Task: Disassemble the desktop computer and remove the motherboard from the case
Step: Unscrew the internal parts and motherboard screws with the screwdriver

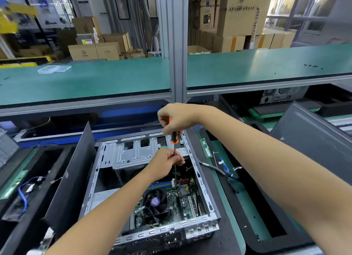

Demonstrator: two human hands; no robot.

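Note:
An open desktop case [202,180] lies flat in front of me, with its green motherboard [181,199] and black CPU fan [155,202] showing inside. A silver drive cage [131,153] fills the far half. My right hand [175,119] grips the orange and black handle of a screwdriver [174,138] held upright over the case. Lower down, my left hand [167,162] pinches its thin shaft, whose tip reaches down to the board's far edge.
A black side panel [76,171] leans against the case's left side. A RAM stick [206,148] and loose cables [226,171] lie on the green mat to the right. Another dark panel [312,140] stands at far right. A green shelf [95,79] runs overhead.

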